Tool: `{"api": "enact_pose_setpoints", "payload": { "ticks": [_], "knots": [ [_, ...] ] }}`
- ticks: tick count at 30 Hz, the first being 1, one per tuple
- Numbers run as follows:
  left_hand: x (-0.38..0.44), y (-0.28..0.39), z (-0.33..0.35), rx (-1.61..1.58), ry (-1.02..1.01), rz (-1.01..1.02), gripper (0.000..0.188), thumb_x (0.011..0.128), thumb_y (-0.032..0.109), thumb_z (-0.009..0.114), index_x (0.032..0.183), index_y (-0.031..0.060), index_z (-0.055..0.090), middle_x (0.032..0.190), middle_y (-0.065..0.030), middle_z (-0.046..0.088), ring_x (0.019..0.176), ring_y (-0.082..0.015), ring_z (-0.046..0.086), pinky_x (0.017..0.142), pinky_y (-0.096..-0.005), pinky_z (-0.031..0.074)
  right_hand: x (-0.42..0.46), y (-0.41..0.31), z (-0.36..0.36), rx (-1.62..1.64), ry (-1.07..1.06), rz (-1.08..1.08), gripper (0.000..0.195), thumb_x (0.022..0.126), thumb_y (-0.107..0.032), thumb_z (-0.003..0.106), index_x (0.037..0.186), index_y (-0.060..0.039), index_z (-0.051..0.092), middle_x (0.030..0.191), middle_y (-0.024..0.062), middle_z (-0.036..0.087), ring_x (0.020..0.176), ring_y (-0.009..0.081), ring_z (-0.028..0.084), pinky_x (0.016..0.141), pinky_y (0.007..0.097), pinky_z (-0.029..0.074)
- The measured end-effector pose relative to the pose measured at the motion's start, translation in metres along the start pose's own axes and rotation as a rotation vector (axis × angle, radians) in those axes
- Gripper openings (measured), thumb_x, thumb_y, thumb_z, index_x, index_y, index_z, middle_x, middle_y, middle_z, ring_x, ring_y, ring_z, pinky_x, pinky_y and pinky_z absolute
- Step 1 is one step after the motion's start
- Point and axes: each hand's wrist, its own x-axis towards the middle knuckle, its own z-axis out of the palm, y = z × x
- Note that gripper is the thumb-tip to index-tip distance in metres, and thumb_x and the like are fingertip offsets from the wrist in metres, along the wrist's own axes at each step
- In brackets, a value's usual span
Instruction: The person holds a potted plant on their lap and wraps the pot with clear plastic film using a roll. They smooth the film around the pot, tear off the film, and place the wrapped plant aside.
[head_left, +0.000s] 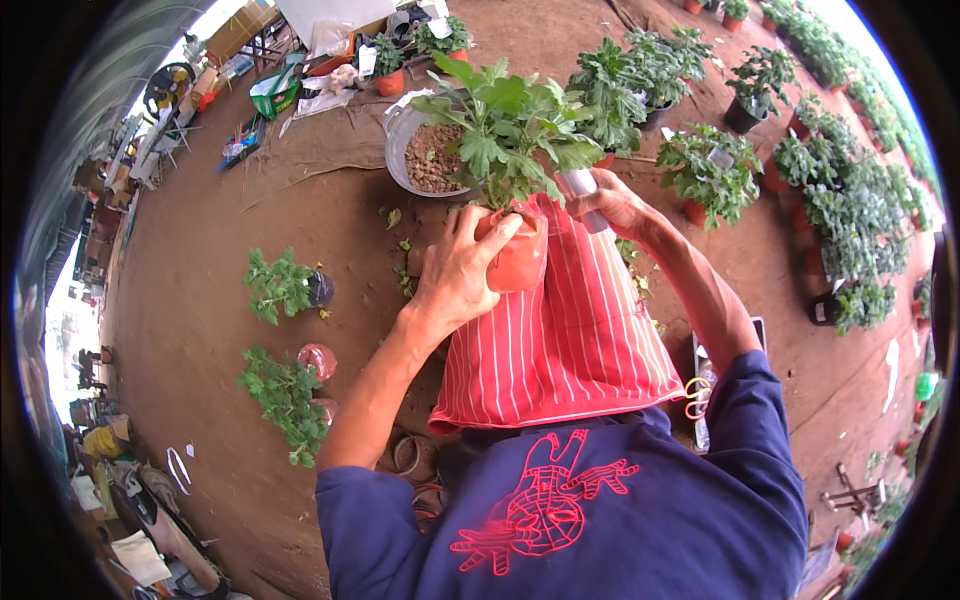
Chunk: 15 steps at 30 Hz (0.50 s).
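Observation:
My left hand (456, 274) grips a red pot (519, 259) that looks wrapped in clear plastic, its thumb over the near rim. A leafy green plant (514, 124) grows from this pot and leans away from me, above my lap. In my right hand (621, 204) is a pale grey cylinder (581, 196), held close beside the leaves on the right; what it is I cannot tell. Just beyond the pot stands a grey basin (395, 154) with crumbly brown soil (433, 159) in it, partly hidden by the foliage. A red striped apron (555, 337) covers my lap.
Two plants in red pots (317, 361) and one in a black pot (320, 289) lie tipped over at left. Many potted plants (855, 217) stand at right. A green bag (276, 91) and a blue tray (241, 142) are at the far left. Fallen leaves (394, 217) dot the ground.

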Motion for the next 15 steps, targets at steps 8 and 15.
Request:
{"api": "enact_pose_setpoints", "payload": {
  "ticks": [8, 15],
  "knots": [
    [0.003, 0.001, -0.001, -0.014, 0.015, -0.005, 0.086, 0.065, 0.0, 0.084, 0.146, 0.0174, 0.061, 0.127, -0.0128, 0.053, 0.121, -0.0395, 0.057, 0.089, -0.0514, 0.061, -0.021, 0.017, 0.016, -0.401, 0.357, -0.392, 0.072, 0.076, -0.026, 0.102, 0.13, -0.003, 0.061, 0.116, 0.0029, 0.07, 0.103, 0.0141, 0.064, 0.097, 0.0328, 0.054],
    [0.005, 0.013, 0.0, 0.033, -0.004, -0.04, 0.088, 0.063, 0.001, 0.086, 0.147, 0.0151, 0.06, 0.131, -0.0146, 0.053, 0.122, -0.0405, 0.058, 0.092, -0.0515, 0.061, -0.035, -0.026, 0.062, -0.737, 0.7, -0.417, 0.067, 0.078, -0.029, 0.098, 0.125, -0.0068, 0.056, 0.102, 0.0191, 0.075, 0.092, 0.039, 0.076, 0.084, 0.0474, 0.06]
  ]
}}
